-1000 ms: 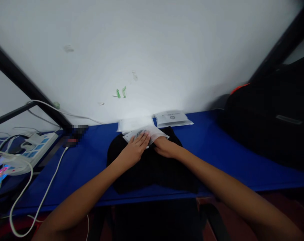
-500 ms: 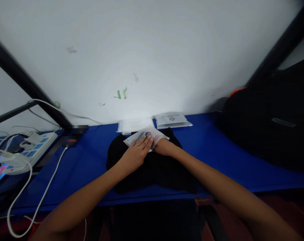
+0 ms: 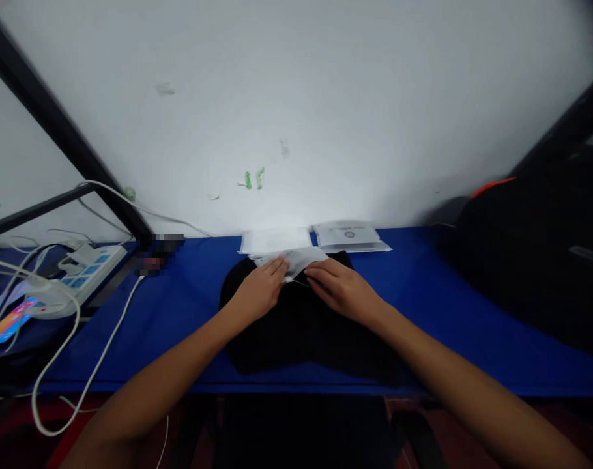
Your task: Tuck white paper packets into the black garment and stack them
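Translucent pouch: lies creased at the far edge of a folded black cloth, between the two hands. Left to right: a lit phone and a power strip occupy the left end of the blue tabletop. The left hand lays bent fingers across the pouch's left part; whether thumb and fingers pinch it or only press it down cannot be told. The right hand is half curled, fingertips at the pouch's near right edge; any pinch there is hidden. Behind, near the wall, a bright pouch and, just beside it to the right, a printed pouch lie flat. A large black bag stands at the far right. Progress, as judged: the two rear pouches are set down; the one in hand looks mid-handling, neither flat nor laid beside them. Closure and contents cannot be confirmed for any of the three.
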`<state>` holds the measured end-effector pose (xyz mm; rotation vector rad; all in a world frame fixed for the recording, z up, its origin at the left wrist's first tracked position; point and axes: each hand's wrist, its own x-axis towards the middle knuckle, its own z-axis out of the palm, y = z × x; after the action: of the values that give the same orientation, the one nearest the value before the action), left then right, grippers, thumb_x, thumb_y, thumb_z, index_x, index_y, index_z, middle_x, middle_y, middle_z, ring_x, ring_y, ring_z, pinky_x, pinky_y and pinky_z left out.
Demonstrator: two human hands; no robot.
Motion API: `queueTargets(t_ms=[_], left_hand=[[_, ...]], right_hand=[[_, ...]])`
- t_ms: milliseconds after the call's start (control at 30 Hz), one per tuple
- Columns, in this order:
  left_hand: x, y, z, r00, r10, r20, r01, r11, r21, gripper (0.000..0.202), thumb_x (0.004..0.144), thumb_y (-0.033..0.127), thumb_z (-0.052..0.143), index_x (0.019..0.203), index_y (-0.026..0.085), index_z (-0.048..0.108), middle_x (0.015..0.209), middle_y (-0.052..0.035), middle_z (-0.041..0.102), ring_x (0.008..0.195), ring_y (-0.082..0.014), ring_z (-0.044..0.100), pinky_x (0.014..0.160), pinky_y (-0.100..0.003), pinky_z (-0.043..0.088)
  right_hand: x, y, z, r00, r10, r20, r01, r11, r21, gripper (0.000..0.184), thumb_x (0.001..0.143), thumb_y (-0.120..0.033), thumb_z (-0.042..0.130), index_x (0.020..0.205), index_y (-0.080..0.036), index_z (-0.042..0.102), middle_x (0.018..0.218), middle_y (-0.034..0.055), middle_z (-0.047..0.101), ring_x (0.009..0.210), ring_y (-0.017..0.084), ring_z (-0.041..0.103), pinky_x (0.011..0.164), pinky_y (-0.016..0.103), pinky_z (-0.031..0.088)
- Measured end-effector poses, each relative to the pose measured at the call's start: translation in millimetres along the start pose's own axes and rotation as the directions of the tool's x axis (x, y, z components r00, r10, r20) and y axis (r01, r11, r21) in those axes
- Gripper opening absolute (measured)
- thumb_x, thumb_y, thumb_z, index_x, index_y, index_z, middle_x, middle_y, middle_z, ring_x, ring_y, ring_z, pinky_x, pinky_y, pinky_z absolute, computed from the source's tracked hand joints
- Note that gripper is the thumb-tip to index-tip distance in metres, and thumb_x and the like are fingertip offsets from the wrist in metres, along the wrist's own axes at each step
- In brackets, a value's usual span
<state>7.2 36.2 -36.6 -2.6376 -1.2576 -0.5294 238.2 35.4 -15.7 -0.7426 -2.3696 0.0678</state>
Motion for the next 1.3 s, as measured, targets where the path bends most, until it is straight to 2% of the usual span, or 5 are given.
queueTargets(t_ms=[400,700,1033,1167,1300], left_hand=[[0,5,2.2,0.994,0.108,0.012,-0.107,0.994,-0.021,0.045,0.093,0.01,0.037,0.137,0.008,0.042,0.139,-0.0179,0.053,0.127,-0.0242,0.053,0.101,-0.041,0.048],[2,12,-18.5,0.947,0.128,-0.296,-0.148,0.988,-0.045,0.02,0.095,0.011,0.043,0.099,0.015,0.063,0.096,-0.009,0.071,0.091,-0.0195,0.067,0.083,-0.034,0.056],[2,14,-16.7,0.947,0.177,-0.267,-0.191,0.981,-0.027,0.02,0.094,0.011,0.043,0.098,0.014,0.063,0.093,-0.0087,0.07,0.089,-0.0197,0.066,0.081,-0.034,0.056],[2,13,-17.6,0.928,0.163,-0.335,-0.175,0.985,-0.006,0.019,0.095,0.013,0.044,0.095,0.014,0.062,0.089,-0.008,0.07,0.086,-0.019,0.066,0.078,-0.031,0.056],[2,17,-18.3,0.897,0.183,-0.403,-0.204,0.979,-0.011,0.015,0.095,0.014,0.047,0.094,0.014,0.062,0.088,-0.0066,0.07,0.083,-0.0178,0.067,0.076,-0.029,0.056]], right_hand=[[-2,1,15,0.959,0.007,0.284,-0.067,0.977,0.202,0.04,0.088,-0.013,0.045,0.127,-0.012,0.05,0.108,0.0134,0.063,0.096,0.022,0.062,0.087,0.04,0.051],[1,16,5,0.994,0.093,0.056,-0.101,0.981,0.165,0.021,0.095,-0.03,0.046,0.105,-0.018,0.061,0.097,0.0093,0.066,0.09,0.022,0.063,0.081,0.038,0.052],[-2,18,16,0.982,-0.069,0.176,0.028,0.974,0.225,0.027,0.097,-0.031,0.047,0.119,-0.02,0.057,0.112,0.0119,0.063,0.108,0.024,0.057,0.093,0.044,0.049],[-2,18,18,1.0,-0.025,-0.016,0.028,0.979,0.202,0.02,0.095,-0.028,0.051,0.112,-0.02,0.058,0.097,0.0083,0.065,0.092,0.021,0.06,0.081,0.037,0.052],[2,12,20,0.977,-0.109,-0.184,0.104,0.994,-0.033,0.015,0.093,-0.027,0.055,0.104,-0.017,0.059,0.091,0.0099,0.064,0.085,0.021,0.058,0.074,0.035,0.05]])
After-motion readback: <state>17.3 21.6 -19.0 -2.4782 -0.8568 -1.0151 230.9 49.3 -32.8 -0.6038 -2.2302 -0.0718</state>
